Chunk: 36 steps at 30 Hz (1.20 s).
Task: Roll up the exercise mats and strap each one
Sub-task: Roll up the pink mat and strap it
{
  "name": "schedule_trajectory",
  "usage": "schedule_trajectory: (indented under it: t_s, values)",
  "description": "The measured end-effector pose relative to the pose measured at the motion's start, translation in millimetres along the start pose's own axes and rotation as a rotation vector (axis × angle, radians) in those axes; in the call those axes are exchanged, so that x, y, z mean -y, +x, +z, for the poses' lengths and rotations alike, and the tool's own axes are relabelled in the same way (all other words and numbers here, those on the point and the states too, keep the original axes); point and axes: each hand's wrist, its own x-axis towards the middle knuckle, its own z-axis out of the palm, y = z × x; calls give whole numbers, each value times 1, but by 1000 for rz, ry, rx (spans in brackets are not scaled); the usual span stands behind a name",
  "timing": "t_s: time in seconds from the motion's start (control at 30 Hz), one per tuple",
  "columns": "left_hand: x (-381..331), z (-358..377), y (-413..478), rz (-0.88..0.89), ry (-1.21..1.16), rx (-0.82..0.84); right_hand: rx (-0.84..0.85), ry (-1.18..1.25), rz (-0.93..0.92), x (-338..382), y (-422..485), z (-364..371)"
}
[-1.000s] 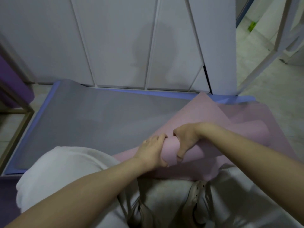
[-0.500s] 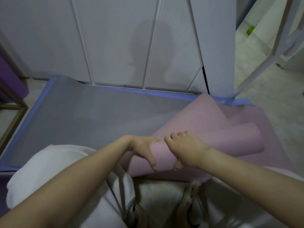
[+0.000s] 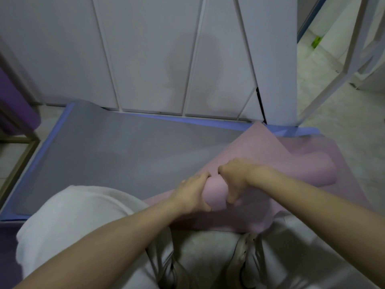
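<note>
A pink exercise mat (image 3: pixel 260 155) lies partly rolled on the floor, its roll running from the lower middle up to the right. My left hand (image 3: pixel 192 193) grips the roll's near left end, fingers curled over the top. My right hand (image 3: pixel 235 178) grips the roll just to the right of it, thumb hooked under the front. The unrolled pink part spreads behind and under the roll. A grey mat (image 3: pixel 125 151) lies flat to the left on top of a blue mat (image 3: pixel 208 122). No strap is visible.
White cabinet doors (image 3: pixel 150 59) stand directly behind the mats. A purple rolled mat (image 3: pixel 12 105) sits in a brass-framed rack (image 3: pixel 18 155) at the left. A white metal frame (image 3: pixel 333 76) and tiled floor lie to the right. My knees and shoes (image 3: pixel 248 259) are just below the roll.
Both hands shifted their hold on the pink roll: they lifted and reached over it half a second ago, and now clasp it again, the roll turned slightly further away.
</note>
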Motion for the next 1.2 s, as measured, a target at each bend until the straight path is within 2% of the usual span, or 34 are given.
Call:
schedule_trajectory:
  t_s: [0.1,0.17,0.4,0.53,0.73,0.9,1.0,1.1,1.2]
  values:
    - [-6,11,-3,11,67,-82,190,127,26,-10,11,-4]
    - [-7,18,-4,9,86,-102,260,215,44,-16,15,-3]
    - [-10,25,-6,46,279,-87,344,438,87,-30,15,-1]
    - [-6,24,-1,71,226,-60,376,518,89,-31,16,5]
    - [-5,14,11,92,149,3,265,365,57,-25,7,7]
    - [-3,-5,20,100,77,153,-71,-119,-17,1,-12,17]
    - [5,-16,22,122,-2,276,-246,-224,-33,23,-19,33]
    - [11,-9,19,115,-57,357,-235,-180,-13,31,-20,43]
    - [11,5,17,89,-91,339,-174,-132,5,24,-18,39]
